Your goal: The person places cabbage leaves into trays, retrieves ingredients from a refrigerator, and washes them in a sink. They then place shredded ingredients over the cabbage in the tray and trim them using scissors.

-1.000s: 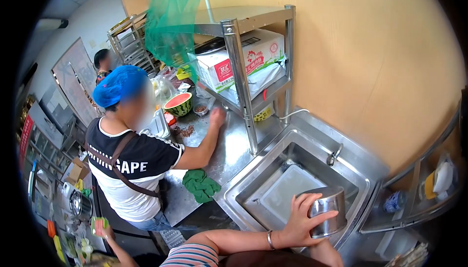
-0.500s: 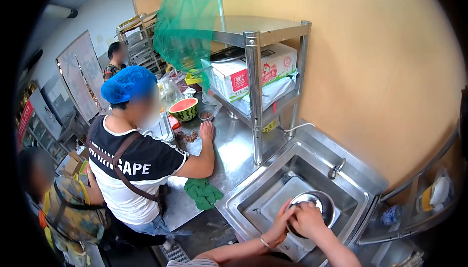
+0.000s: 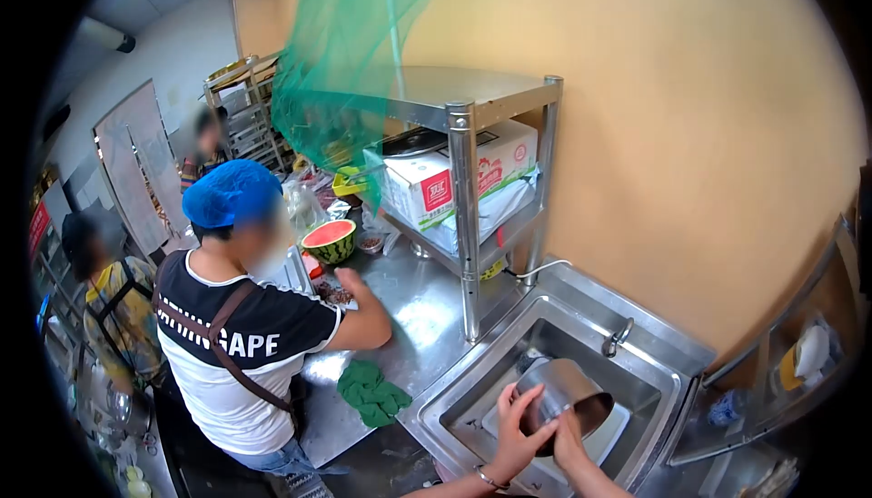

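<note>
Kitchen corner, yellow wall [image 3: 681, 134], steel surface [image 3: 427, 316] running into a sink [image 3: 590, 353] with a faucet [image 3: 619, 334] on its far edge. Steel pot [image 3: 561, 384] is held over the basin, tipped on its side, mouth toward lower right; pale tray [image 3: 620, 430] lies below it in the sink. Left hand [image 3: 518, 425]: fingers spread but curled on the pot's outer wall, has hold of it. Right hand [image 3: 569, 448]: fingers up against the pot near the left thumb; can't tell how far closed or if they carry any load. Green cloth [image 3: 371, 393] bunched on the surface left of the sink. Co-worker in blue cap [image 3: 236, 343] stands further left, near a cut watermelon [image 3: 330, 241].
</note>
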A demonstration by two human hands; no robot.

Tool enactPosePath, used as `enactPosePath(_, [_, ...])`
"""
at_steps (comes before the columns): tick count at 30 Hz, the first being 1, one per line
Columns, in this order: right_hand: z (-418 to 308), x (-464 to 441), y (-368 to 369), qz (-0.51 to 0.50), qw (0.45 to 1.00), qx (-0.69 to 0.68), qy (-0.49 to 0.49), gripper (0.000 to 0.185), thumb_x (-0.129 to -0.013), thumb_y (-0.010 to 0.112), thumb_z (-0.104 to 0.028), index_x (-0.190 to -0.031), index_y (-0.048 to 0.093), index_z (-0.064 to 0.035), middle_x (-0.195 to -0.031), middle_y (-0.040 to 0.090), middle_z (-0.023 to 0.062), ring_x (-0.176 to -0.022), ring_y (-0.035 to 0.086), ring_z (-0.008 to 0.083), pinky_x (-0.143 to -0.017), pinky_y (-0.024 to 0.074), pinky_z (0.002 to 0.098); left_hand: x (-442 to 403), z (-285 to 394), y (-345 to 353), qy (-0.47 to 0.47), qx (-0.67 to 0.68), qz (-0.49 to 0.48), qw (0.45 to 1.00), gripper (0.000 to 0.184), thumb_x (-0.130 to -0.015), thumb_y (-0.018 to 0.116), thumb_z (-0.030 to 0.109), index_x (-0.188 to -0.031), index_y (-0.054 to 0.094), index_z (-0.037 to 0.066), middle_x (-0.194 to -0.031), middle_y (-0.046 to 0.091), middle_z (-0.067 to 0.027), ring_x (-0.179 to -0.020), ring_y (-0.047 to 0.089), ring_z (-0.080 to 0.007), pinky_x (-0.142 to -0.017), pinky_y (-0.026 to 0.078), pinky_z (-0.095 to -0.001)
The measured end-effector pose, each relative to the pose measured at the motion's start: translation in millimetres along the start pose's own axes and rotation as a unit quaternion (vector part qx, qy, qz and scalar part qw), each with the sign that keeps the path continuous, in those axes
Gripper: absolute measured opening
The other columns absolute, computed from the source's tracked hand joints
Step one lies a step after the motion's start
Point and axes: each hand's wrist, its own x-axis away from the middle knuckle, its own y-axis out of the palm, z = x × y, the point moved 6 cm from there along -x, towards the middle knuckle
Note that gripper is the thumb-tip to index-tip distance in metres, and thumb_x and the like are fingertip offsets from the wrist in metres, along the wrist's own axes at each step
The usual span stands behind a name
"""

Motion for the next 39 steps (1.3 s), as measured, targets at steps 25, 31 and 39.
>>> enactPosePath(25, [96.0,59.4,-47.0,0.123,0.856,-0.454,0.215,0.029,-0.091,0.051,-0.019,-0.113,0.055,0.0002,-0.118,0.053,0.0131,-0.107,0.052,0.0253,-0.091,0.0422,0.0375,22.7,114.6,70.7,0.279,-0.156,-0.177,0.931,0.061,-0.056,0.080,0.034,-0.115,0.065,0.027,-0.131,0.036,-0.0184,-0.119,0.036,-0.0369,-0.097,0.029,-0.0505])
enactPosePath(31, [92.3,51.8,-33.1,0.117,0.852,-0.465,0.211,0.029,-0.090,0.053,-0.018,-0.113,0.055,0.0003,-0.118,0.054,0.0118,-0.105,0.053,0.0238,-0.089,0.0438,0.0372,23.1,117.0,65.6,0.250,-0.157,-0.180,0.938,0.060,-0.057,0.078,0.036,-0.115,0.063,0.030,-0.130,0.038,-0.0172,-0.119,0.036,-0.0377,-0.094,0.025,-0.0547])
enactPosePath(39, [102.8,35.1,-2.9,0.124,0.830,-0.494,0.225,0.029,-0.089,0.055,-0.017,-0.113,0.055,0.0005,-0.117,0.054,0.0102,-0.101,0.055,0.0218,-0.086,0.0461,0.0367,24.4,87.7,52.6,0.192,-0.179,-0.155,0.952,0.058,-0.057,0.078,0.034,-0.114,0.063,0.031,-0.130,0.037,-0.0182,-0.120,0.034,-0.0388,-0.095,0.022,-0.0584])
